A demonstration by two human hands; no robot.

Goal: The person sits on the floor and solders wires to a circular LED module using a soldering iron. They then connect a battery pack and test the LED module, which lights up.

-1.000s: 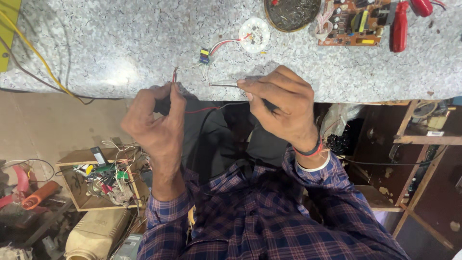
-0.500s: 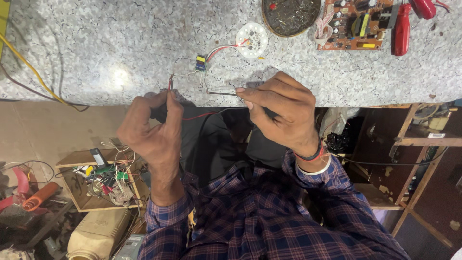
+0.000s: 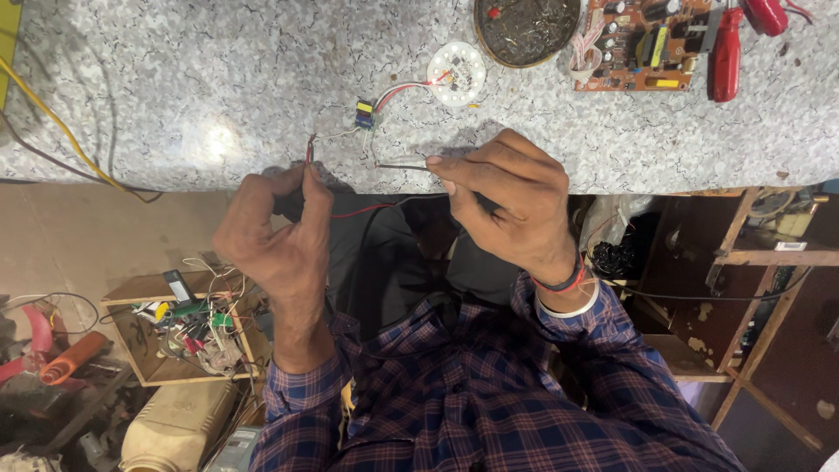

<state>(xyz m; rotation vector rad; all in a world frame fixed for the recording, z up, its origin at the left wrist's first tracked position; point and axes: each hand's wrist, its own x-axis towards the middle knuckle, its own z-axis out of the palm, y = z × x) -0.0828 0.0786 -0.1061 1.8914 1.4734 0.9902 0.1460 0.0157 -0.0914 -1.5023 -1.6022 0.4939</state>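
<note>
My left hand pinches a thin red wire whose end sticks up above my fingers at the counter's front edge. My right hand pinches a thin dark wire that runs left from its fingertips. A red lead and a black lead run between the two hands below the counter edge. Just beyond, on the speckled grey counter, lies a small driver board wired by red and white leads to a round white LED disc.
At the back right sit a dark round bowl, a brown circuit board and a red-handled screwdriver. A yellow cable crosses the counter's left. Below left, a wooden box holds wires and parts; wooden shelving stands at right.
Both hands have shifted slightly while holding the wires; the view has drifted, so the counter items sit a little lower in the picture. The grip on each wire is unchanged.
</note>
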